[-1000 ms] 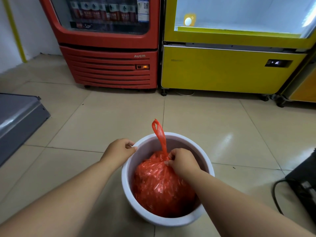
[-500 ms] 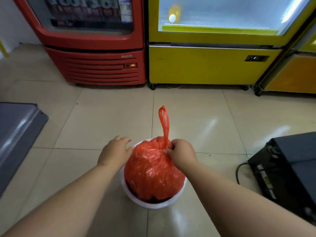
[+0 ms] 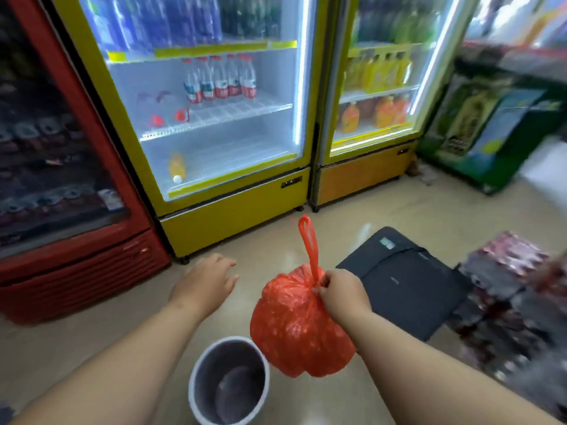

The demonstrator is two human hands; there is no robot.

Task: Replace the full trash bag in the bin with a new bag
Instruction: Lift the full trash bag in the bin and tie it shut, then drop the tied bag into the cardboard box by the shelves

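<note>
A full red trash bag (image 3: 296, 329), tied at the top with a loop sticking up, hangs in the air above and to the right of the bin. My right hand (image 3: 342, 294) is shut on the bag's knotted neck. The white round bin (image 3: 196, 378) stands on the tiled floor below, with nothing inside it. My left hand (image 3: 204, 282) hovers open to the left of the bag, fingers spread, touching nothing.
A red drinks cooler (image 3: 70, 240) stands at the left, two yellow glass-door fridges (image 3: 233, 207) behind. A black flat device (image 3: 408, 286) lies on the floor to the right, next to shrink-wrapped drink packs (image 3: 515, 286). A green cabinet (image 3: 484, 130) stands far right.
My right hand has lifted the red bag fully out of the bin and to the right. My left hand has let go of the bin's rim. The view has swung up and right.
</note>
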